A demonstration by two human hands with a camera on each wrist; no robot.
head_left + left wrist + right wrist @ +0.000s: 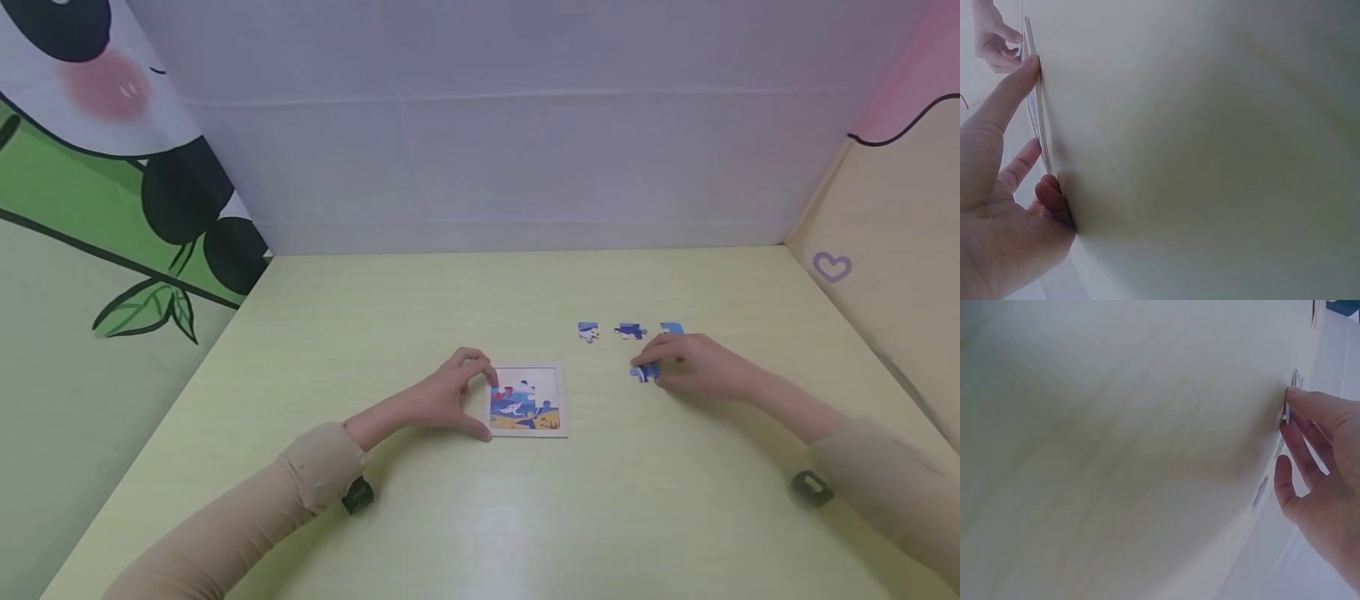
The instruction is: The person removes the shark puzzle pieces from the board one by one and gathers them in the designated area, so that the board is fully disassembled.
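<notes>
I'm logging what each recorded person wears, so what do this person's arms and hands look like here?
Both arms wear long, close-fitting beige sleeves, the left sleeve and the right sleeve each ending at the wrist. A small dark device sits under each wrist, the left wrist device and the right wrist device. The left hand and right hand are bare, without gloves; no rings show.
</notes>
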